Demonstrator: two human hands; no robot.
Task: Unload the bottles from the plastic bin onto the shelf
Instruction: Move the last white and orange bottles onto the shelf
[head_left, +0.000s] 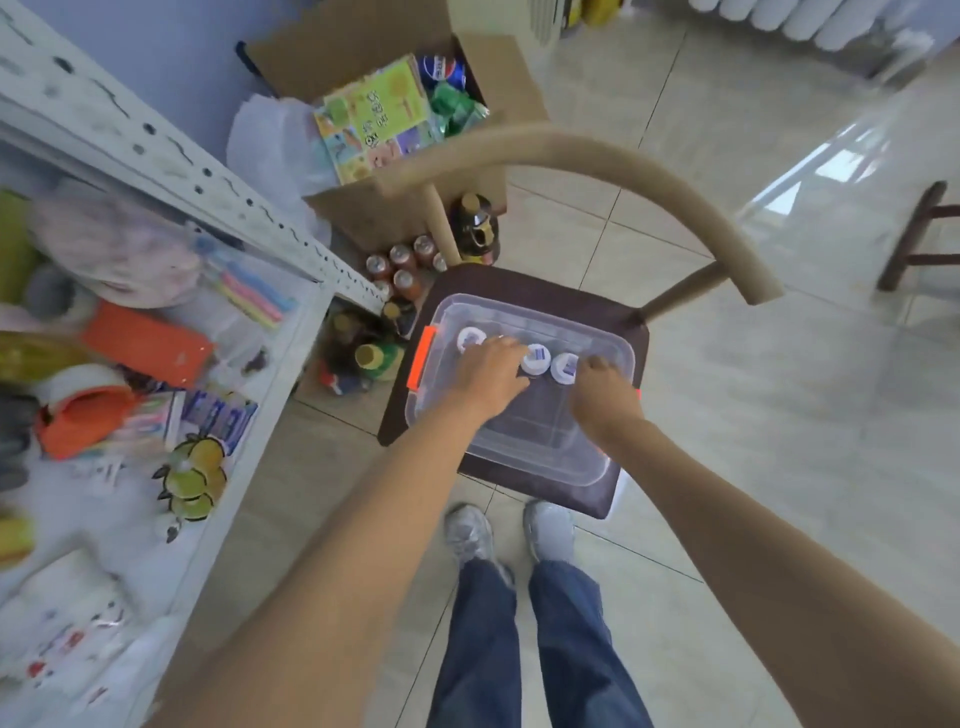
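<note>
A clear plastic bin with orange latches sits on a dark chair seat. Three white-capped bottles stand upright along its far side: one at the left, one in the middle, one at the right. My left hand reaches into the bin between the left and middle bottles, fingers curled down over something hidden beneath them. My right hand is inside the bin just right of the right bottle, fingers bent; what it touches is hidden. The white metal shelf stands to the left.
The shelf holds packets, an orange pouch and a lemon-print item. The chair's curved tan backrest arcs behind the bin. Bottles and cans stand on the tiled floor beside a cardboard box. My feet are below the chair.
</note>
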